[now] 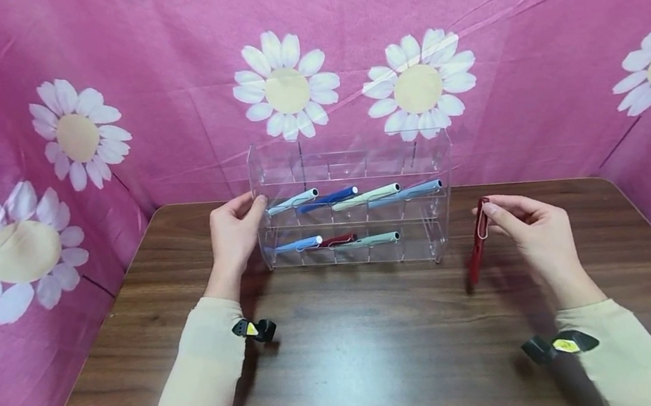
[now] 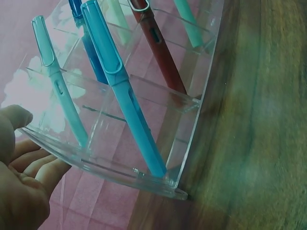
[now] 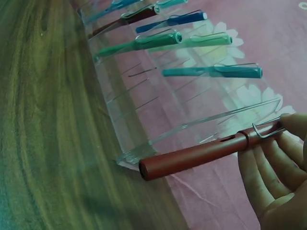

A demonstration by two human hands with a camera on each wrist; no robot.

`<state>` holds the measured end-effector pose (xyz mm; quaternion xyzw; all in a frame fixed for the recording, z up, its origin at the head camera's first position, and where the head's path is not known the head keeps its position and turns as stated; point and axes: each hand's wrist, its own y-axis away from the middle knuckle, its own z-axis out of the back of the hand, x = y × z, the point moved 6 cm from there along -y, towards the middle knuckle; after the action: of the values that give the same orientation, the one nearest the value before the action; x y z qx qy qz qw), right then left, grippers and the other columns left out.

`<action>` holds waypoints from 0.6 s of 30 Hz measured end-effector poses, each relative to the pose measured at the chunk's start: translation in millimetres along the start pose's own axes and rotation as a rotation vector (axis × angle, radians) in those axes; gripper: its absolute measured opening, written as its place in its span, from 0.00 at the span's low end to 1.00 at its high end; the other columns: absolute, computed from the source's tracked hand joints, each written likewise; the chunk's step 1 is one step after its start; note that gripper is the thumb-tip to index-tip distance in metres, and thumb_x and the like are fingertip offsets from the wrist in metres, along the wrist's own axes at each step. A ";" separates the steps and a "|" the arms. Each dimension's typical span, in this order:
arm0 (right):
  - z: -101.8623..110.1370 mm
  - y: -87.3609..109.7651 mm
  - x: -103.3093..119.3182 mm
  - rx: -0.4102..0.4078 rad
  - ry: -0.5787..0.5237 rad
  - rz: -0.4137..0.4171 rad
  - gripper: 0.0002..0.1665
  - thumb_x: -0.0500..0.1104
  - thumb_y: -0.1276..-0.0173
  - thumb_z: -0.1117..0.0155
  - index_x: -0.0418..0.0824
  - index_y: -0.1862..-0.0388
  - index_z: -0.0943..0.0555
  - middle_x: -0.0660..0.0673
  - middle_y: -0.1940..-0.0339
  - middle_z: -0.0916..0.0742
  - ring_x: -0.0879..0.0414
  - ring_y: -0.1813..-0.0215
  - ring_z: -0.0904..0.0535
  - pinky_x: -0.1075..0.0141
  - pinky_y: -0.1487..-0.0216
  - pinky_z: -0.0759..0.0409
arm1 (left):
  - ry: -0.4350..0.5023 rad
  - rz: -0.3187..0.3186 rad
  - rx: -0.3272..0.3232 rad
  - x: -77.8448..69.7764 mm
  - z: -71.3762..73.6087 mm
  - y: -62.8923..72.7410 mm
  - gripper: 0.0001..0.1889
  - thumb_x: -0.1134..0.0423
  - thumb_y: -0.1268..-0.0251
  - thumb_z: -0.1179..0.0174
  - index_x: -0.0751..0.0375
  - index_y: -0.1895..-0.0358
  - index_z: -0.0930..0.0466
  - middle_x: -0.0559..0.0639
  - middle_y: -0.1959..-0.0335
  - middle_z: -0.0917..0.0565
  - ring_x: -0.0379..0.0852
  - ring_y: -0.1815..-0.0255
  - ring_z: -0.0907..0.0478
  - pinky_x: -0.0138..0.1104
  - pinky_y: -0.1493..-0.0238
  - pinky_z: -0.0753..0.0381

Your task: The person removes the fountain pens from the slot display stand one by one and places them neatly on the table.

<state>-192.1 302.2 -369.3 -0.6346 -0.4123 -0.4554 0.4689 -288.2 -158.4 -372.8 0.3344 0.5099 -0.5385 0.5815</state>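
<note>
Pink cloth [image 1: 181, 55], white flowers printed on it, behind a wood-grain table [image 1: 353, 376]. Clear tiered rack [image 1: 360, 217] stands toward the table's far side. Left hand [image 1: 233, 235] pinches the rack's left side panel between thumb and fingers. Right hand [image 1: 537, 230] pinches a pen by its clip end, thumb against fingers. Four pens [image 1: 366, 198] on the middle tier, three on the lower. Held red pen [image 1: 478, 246] slants downward, right of the rack.

cap end of held red pen [image 3: 192, 155] hidden by fingers [image 3: 291, 149], both sleeves [image 1: 194, 380] cut off by head view's edge
</note>
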 end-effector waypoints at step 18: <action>6.9 -8.3 -34.1 0.073 0.523 -0.163 0.15 0.47 0.22 0.28 0.38 0.46 0.11 0.68 0.72 0.10 0.67 0.72 0.12 0.69 0.66 0.11 | 0.049 -0.010 0.038 2.6 0.4 -0.1 0.22 0.60 0.23 0.35 0.72 0.35 0.16 0.67 0.43 0.10 0.36 0.52 0.13 0.24 0.49 0.14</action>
<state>-207.0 307.5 -401.4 -0.4429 -0.3431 -0.6251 0.5436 -288.5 -159.6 -375.1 0.3561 0.5153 -0.5426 0.5596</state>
